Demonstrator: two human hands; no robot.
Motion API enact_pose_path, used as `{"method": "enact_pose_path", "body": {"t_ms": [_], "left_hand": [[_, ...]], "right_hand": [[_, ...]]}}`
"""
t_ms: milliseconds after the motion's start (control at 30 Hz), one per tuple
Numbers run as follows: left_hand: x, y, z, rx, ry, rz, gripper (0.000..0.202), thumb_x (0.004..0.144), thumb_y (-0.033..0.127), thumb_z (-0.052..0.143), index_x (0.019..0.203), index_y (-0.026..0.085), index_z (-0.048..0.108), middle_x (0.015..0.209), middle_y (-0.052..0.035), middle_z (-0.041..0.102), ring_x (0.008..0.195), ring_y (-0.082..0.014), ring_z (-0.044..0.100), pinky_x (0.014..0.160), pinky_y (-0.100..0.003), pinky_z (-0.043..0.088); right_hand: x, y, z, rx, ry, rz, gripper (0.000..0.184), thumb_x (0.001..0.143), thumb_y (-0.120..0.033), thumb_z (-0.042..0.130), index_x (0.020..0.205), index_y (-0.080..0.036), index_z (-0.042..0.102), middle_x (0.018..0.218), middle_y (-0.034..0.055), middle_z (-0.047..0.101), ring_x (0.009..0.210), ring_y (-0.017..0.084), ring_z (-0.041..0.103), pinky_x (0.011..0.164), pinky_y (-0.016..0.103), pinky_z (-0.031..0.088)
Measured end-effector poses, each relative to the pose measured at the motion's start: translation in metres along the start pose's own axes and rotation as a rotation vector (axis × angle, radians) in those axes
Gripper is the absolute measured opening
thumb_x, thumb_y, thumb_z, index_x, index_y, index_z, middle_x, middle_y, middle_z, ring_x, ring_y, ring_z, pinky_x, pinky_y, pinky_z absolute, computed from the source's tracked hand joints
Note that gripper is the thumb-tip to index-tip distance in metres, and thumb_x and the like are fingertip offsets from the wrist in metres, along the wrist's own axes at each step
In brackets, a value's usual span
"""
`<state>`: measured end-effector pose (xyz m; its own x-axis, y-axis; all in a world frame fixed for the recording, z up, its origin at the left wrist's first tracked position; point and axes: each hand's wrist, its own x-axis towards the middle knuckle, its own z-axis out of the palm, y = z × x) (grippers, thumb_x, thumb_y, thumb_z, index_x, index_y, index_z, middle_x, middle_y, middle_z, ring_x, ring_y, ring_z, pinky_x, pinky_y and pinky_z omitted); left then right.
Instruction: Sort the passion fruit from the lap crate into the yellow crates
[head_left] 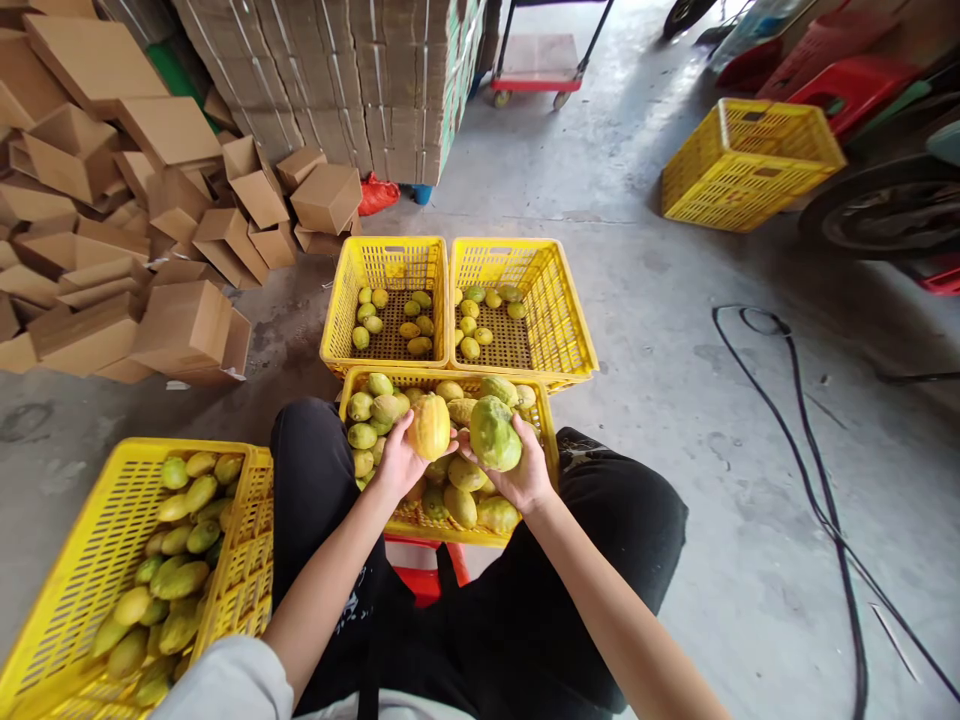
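My left hand (403, 462) is closed round a yellow papaya (430, 427) with faint ribs. In my right hand (527, 470) sits a greener, lumpier papaya (495, 434). Both fruits are held side by side, slightly apart, over a yellow crate (553, 455) between my knees. Many green-yellow papayas (460, 507) fill that crate. Beyond it stand two more yellow crates, a left one (330, 320) and a right one (574, 310), each with several papayas on its floor.
A yellow crate (82, 560) of papayas stands at my left. Cardboard boxes (184, 325) lie heaped at far left beside a tall strapped stack (337, 80). A black cable (806, 430) runs over the floor at right. Another yellow crate (705, 180) and a trolley (536, 65) are farther back.
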<state>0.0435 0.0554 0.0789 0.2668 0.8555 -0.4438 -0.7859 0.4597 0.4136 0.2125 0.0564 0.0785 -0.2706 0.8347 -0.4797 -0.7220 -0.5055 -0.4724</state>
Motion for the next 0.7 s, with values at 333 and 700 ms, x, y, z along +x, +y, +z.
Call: {"method": "enact_pose_path", "body": {"t_ms": [333, 700], "left_hand": [[0.0038, -0.0034, -0.0043, 0.079, -0.003, -0.045, 0.025, 0.081, 0.032, 0.053, 0.099, 0.017, 0.061, 0.092, -0.0081, 0.067, 0.081, -0.0213, 0.065, 0.076, -0.037, 0.053], [0.0023, -0.0001, -0.0028, -0.074, -0.011, -0.042, 0.029, 0.084, 0.034, 0.048, 0.104, 0.017, 0.061, 0.103, -0.0103, 0.066, 0.098, -0.0275, 0.061, 0.089, -0.048, 0.046]], "right_hand": [[0.0022, 0.0035, 0.0002, 0.014, -0.035, 0.037, 0.025, 0.072, -0.038, 0.065, 0.093, -0.024, 0.062, 0.089, 0.0054, 0.072, 0.096, 0.028, 0.065, 0.085, 0.045, 0.054], [0.0002, -0.0025, -0.0001, 0.055, -0.096, 0.014, 0.029, 0.073, -0.035, 0.05, 0.097, -0.025, 0.061, 0.094, 0.0044, 0.072, 0.099, 0.029, 0.064, 0.088, 0.05, 0.05]]}}
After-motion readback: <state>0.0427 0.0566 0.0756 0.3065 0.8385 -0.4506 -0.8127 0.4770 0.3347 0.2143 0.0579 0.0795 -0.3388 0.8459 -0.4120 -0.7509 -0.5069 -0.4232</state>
